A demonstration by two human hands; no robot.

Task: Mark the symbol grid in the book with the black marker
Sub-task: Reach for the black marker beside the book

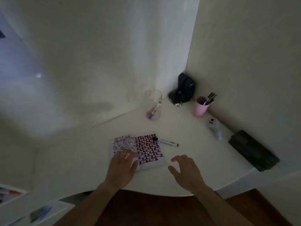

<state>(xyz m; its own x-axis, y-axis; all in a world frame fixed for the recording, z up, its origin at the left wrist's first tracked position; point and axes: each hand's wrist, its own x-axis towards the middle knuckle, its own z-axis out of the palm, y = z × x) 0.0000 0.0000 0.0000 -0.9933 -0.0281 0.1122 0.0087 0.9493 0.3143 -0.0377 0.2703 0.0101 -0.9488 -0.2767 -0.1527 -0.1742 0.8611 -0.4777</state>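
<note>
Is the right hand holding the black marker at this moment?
No, the right hand hovers empty and open, while the black marker lies by the book.

Left hand (pixel 124 165) flat on open book (pixel 146 147)

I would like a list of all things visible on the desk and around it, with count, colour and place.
desk: one, white, in the corner
book: one, open, colourful grid, desk centre
marker: one, white with black cap, at book's far right corner
glass: one, clear, holds pens, behind book
cup: one, pink, holds pens, right rear
black device: one, in corner
controller: one, white, right
dark case: one, right edge
left hand: on book
right hand: open, empty, above the desk
</note>
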